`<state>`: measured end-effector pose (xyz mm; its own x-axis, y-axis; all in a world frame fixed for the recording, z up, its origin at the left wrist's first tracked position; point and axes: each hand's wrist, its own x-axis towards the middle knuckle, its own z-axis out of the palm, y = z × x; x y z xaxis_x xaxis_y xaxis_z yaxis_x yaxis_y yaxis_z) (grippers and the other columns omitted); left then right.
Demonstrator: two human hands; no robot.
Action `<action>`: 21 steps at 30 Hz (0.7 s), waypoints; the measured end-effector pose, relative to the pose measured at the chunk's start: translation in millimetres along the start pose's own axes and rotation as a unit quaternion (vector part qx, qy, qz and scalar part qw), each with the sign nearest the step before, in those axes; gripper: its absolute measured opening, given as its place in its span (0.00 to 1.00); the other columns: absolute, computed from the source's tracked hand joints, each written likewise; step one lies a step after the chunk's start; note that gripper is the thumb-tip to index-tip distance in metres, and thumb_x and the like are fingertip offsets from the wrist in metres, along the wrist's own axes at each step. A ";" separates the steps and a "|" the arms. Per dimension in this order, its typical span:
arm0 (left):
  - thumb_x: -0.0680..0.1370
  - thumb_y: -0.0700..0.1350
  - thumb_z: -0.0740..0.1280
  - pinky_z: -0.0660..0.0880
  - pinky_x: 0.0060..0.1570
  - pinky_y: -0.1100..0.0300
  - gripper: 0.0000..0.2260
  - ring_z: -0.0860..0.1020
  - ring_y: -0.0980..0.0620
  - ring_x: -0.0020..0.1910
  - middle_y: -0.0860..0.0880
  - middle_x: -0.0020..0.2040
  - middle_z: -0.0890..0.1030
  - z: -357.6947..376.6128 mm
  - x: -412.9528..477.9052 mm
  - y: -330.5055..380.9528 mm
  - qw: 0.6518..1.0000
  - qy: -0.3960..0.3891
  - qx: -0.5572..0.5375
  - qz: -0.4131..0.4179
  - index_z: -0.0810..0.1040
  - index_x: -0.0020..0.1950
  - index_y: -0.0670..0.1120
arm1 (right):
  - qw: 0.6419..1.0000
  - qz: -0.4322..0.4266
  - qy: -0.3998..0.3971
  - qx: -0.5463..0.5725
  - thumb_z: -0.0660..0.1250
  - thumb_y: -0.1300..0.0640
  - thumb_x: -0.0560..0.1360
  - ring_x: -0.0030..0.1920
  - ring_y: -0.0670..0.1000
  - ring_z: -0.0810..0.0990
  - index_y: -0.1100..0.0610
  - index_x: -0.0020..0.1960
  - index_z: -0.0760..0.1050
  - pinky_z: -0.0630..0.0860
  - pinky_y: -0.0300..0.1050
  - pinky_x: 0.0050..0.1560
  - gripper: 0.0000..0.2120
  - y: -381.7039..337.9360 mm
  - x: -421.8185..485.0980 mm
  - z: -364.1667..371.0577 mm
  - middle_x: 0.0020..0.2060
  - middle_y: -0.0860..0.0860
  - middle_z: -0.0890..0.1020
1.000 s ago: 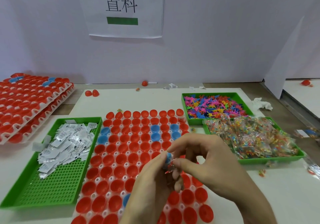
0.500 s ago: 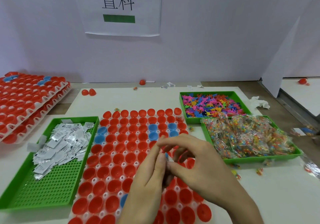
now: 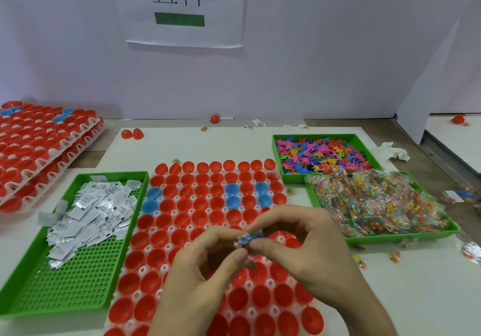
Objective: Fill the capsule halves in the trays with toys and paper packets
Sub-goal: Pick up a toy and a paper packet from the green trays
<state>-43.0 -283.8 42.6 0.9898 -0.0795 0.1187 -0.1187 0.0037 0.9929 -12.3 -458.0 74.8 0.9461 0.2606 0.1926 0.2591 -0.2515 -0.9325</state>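
Observation:
A white tray (image 3: pixel 179 251) of red and a few blue capsule halves lies in the middle of the table. Above its near part, my left hand (image 3: pixel 200 278) and my right hand (image 3: pixel 304 249) meet and together pinch a small blue toy in a clear wrapper (image 3: pixel 248 239) between thumbs and forefingers. A green tray of white paper packets (image 3: pixel 88 210) sits to the left. On the right stand a green tray of colourful plastic toys (image 3: pixel 322 154) and a green tray of clear bead packets (image 3: pixel 377 203).
Stacked trays of red capsule halves (image 3: pixel 39 148) lie at the far left. Loose red halves (image 3: pixel 132 134), scraps and a crumpled tissue (image 3: pixel 394 150) lie near the back. A few bead packets (image 3: pixel 361 260) lie on the table at the right. A white partition with a paper sign (image 3: pixel 182 7) closes the back.
Both hands have stayed together over the tray, working the small wrapped toy between the fingertips; the blue toy now shows more plainly between them.

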 end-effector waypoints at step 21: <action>0.64 0.50 0.74 0.80 0.37 0.65 0.07 0.85 0.47 0.34 0.42 0.33 0.85 -28.3 -1.8 5.1 0.997 0.075 -0.022 -0.016 0.88 0.39 0.50 | 0.983 -0.087 -0.132 -0.089 0.77 0.59 0.72 0.45 0.46 0.84 0.52 0.48 0.86 0.78 0.36 0.47 0.05 -10.7 33.3 7.9 0.40 0.42 0.85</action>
<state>-43.1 -255.5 47.6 0.9940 0.0705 0.0834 -0.0868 0.0467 0.9951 14.9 -439.3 88.8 0.8069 0.5411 0.2367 0.4646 -0.3341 -0.8201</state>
